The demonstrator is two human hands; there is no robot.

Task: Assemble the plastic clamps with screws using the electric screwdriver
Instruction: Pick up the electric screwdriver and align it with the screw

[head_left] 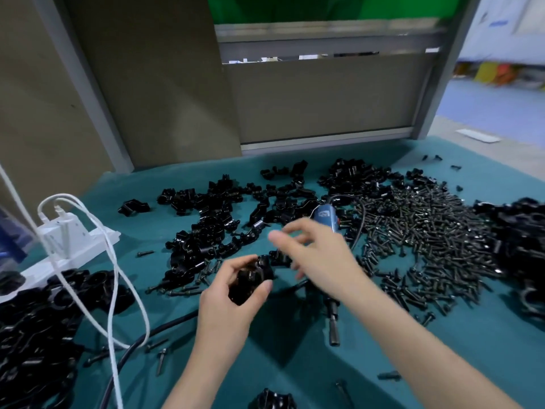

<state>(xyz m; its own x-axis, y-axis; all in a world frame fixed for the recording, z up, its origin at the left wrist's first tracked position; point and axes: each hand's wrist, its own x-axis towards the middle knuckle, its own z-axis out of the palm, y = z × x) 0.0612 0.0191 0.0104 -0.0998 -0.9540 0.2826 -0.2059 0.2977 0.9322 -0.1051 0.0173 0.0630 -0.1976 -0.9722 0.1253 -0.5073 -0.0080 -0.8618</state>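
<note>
My left hand (233, 293) grips a black plastic clamp (250, 280) just above the green table mat (295, 379). My right hand (315, 252) hovers to the right of it, blurred, fingers loosely spread with nothing visible in them. Beneath that hand and wrist lies the electric screwdriver: its blue body (324, 216) points away and its dark bit end (333, 329) points toward me. Loose black clamp halves (212, 219) are strewn across the mat's middle. A broad heap of black screws (427, 231) lies to the right.
A white power strip (67, 240) with white cables (115, 290) sits at the left, beside a pile of black clamps (44, 326). More clamps are heaped at the right edge (519, 246). A black cord (165, 323) crosses the mat. Grey panels stand behind.
</note>
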